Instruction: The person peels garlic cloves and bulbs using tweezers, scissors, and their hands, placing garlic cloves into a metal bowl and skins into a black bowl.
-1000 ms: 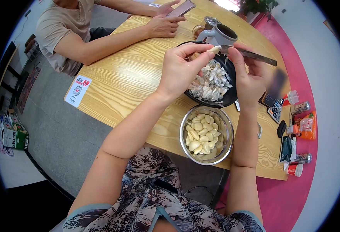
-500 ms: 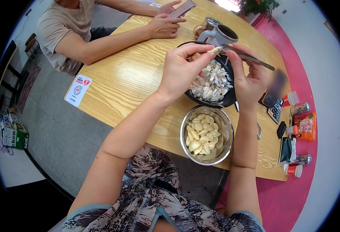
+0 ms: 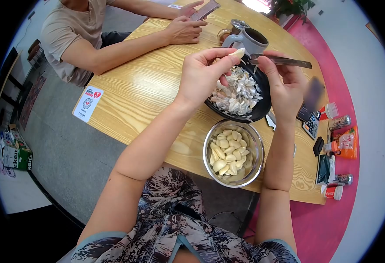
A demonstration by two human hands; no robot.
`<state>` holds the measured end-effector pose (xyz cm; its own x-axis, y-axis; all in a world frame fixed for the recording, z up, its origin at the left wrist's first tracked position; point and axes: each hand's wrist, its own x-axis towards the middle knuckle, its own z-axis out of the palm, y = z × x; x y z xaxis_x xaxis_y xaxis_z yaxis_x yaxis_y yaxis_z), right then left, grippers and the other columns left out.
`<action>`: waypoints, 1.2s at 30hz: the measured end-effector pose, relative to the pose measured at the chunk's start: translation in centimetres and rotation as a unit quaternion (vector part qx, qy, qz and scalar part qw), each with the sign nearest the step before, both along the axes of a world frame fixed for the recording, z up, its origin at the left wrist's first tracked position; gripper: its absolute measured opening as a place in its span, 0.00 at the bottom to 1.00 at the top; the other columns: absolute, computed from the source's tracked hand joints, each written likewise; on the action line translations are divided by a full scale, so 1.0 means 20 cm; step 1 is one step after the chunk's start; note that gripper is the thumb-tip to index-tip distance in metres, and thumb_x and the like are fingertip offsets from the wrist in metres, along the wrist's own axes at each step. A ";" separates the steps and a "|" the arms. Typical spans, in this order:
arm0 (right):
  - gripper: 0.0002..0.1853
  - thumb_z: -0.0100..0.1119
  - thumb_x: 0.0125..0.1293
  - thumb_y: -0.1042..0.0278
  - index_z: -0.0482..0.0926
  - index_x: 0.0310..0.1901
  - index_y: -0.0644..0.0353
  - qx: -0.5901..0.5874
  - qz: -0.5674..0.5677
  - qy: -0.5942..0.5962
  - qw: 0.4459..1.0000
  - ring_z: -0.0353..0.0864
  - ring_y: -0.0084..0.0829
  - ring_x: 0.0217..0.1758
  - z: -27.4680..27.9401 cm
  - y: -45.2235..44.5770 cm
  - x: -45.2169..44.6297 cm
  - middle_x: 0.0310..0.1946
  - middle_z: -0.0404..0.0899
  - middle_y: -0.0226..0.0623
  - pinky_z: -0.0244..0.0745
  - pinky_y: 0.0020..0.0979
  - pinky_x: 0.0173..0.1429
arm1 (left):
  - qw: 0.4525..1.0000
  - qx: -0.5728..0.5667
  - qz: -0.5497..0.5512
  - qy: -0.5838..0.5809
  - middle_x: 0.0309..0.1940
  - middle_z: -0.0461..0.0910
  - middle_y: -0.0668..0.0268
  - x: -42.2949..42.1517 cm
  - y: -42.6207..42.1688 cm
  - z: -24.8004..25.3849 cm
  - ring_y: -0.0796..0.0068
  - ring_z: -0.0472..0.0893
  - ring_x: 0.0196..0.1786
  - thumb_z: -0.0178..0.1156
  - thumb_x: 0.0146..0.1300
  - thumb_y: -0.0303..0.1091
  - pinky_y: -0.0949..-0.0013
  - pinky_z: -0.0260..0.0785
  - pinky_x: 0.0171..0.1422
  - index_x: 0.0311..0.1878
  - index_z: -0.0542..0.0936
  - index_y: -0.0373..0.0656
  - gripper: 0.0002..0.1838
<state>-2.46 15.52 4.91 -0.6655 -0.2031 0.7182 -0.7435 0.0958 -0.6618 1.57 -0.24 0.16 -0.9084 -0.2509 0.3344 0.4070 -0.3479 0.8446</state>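
Observation:
Between the thumb and fingertips of my left hand (image 3: 200,76) is a pale garlic clove (image 3: 238,53). My right hand (image 3: 286,90) grips a small knife (image 3: 291,62), its narrow metal end pointing left, slightly apart from the clove. Both hands are above a black pan (image 3: 264,90) heaped with papery garlic skins (image 3: 240,94). Nearer to me, a steel bowl (image 3: 259,155) holds many peeled garlic cloves (image 3: 229,151). The bowl sits at the table's front edge, close to my right forearm.
Behind the pan stand a grey mug (image 3: 247,42) and a glass jar (image 3: 238,25). Across the wooden table (image 3: 131,92), a person (image 3: 78,39) holds a phone (image 3: 204,10). A calculator (image 3: 310,126), cans and cups line the right side. A metal tool (image 3: 270,119) lies beside the pan.
The knife has come away from the clove and tilted flatter. My left hand has shifted slightly left and turned the clove upward, so more of it shows.

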 end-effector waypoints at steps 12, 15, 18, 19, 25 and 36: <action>0.07 0.66 0.60 0.74 0.82 0.38 0.67 0.037 -0.004 -0.019 0.999 0.83 0.20 0.31 0.00 -0.01 0.02 0.28 0.85 0.34 0.76 0.20 0.37 | 0.995 0.073 -0.056 -0.033 0.34 0.83 0.65 -0.02 -0.02 0.00 0.86 0.75 0.29 0.62 0.65 0.36 0.83 0.68 0.28 0.47 0.81 0.35 0.14; 0.06 0.65 0.61 0.74 0.82 0.37 0.67 0.012 -0.023 -0.025 0.999 0.83 0.19 0.32 0.00 0.00 0.01 0.29 0.85 0.34 0.75 0.20 0.38 | 0.989 0.102 -0.096 -0.051 0.33 0.82 0.66 -0.03 -0.03 -0.02 0.86 0.75 0.29 0.60 0.66 0.39 0.83 0.67 0.28 0.47 0.81 0.35 0.16; 0.06 0.65 0.61 0.74 0.82 0.37 0.67 -0.012 -0.016 -0.021 1.000 0.83 0.19 0.33 0.02 0.01 0.00 0.29 0.84 0.34 0.75 0.20 0.39 | 0.986 0.103 -0.114 -0.065 0.32 0.81 0.67 -0.03 -0.03 -0.02 0.86 0.74 0.29 0.58 0.68 0.41 0.83 0.67 0.28 0.47 0.80 0.35 0.17; 0.07 0.65 0.61 0.73 0.82 0.38 0.67 -0.002 -0.022 -0.028 0.999 0.83 0.19 0.34 0.03 0.02 -0.01 0.30 0.84 0.34 0.75 0.20 0.40 | 0.986 0.102 -0.116 -0.065 0.32 0.81 0.67 -0.03 -0.03 -0.02 0.86 0.74 0.29 0.58 0.68 0.41 0.83 0.67 0.28 0.47 0.80 0.35 0.17; 0.08 0.65 0.61 0.73 0.81 0.39 0.67 0.002 -0.006 -0.081 0.997 0.81 0.19 0.34 0.05 0.05 -0.01 0.31 0.84 0.33 0.76 0.20 0.40 | 0.983 0.100 -0.144 -0.054 0.33 0.81 0.66 -0.03 -0.03 -0.03 0.86 0.74 0.29 0.58 0.68 0.39 0.83 0.67 0.28 0.48 0.80 0.34 0.16; 0.08 0.66 0.60 0.73 0.81 0.40 0.66 0.006 0.045 -0.126 0.991 0.80 0.19 0.33 0.06 0.05 0.00 0.32 0.83 0.33 0.77 0.20 0.39 | 0.997 -0.037 -0.070 0.000 0.33 0.79 0.69 0.00 0.01 -0.01 0.87 0.75 0.31 0.65 0.60 0.29 0.83 0.69 0.30 0.47 0.81 0.36 0.12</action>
<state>-2.53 16.57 6.20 -0.8017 -0.2778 0.5292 -0.5614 0.0461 -0.8263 1.62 0.04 0.02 -0.9329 -0.0970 0.3470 0.3588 -0.3373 0.8704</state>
